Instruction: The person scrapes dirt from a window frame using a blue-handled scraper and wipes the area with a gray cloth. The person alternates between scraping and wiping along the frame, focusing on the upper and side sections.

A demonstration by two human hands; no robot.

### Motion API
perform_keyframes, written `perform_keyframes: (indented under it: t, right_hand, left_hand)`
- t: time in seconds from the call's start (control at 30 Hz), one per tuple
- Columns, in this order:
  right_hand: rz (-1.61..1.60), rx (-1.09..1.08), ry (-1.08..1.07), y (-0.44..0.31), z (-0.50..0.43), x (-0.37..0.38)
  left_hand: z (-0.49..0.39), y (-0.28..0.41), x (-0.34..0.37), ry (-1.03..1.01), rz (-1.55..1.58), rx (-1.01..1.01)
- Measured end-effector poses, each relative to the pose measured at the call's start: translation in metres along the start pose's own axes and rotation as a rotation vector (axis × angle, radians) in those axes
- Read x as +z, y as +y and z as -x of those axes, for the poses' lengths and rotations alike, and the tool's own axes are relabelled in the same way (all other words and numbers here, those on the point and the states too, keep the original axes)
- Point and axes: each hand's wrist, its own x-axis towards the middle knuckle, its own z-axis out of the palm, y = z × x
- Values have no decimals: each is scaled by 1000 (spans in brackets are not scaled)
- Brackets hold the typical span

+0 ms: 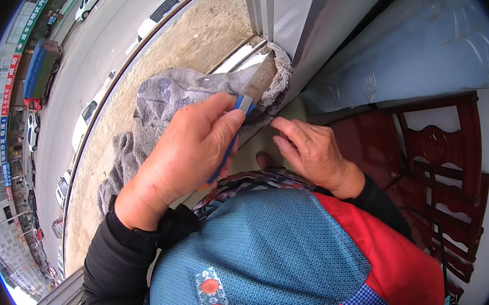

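Observation:
My left hand (197, 139) grips a blue-handled tool (228, 148) with a silver metal piece near its upper end. Beyond that end lies a brown patch; whether it belongs to the tool cannot be told. A grey patterned cloth (162, 87) is bunched over the window sill, its far end curled against the window frame. My right hand (315, 150) is beside the sill's inner edge, index fingertip close to the cloth. Its fingers are loosely bent, thumb and index apart, and nothing shows between them.
An open window track (238, 55) runs along the sill by the upright window frame (288, 15). Outside, a rough ledge (180, 36) drops to a street with parked cars and a truck (40, 73). Dark red wooden chairs (444, 141) stand at my right, below a bluish panel (422, 46).

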Motion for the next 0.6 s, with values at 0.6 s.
perform_keyframes:
  t: [0.6]
  right_hand:
    - [74,-81,83,-12,4,-10]
  left_hand:
    - [22,-18,12,317,-1244,421]
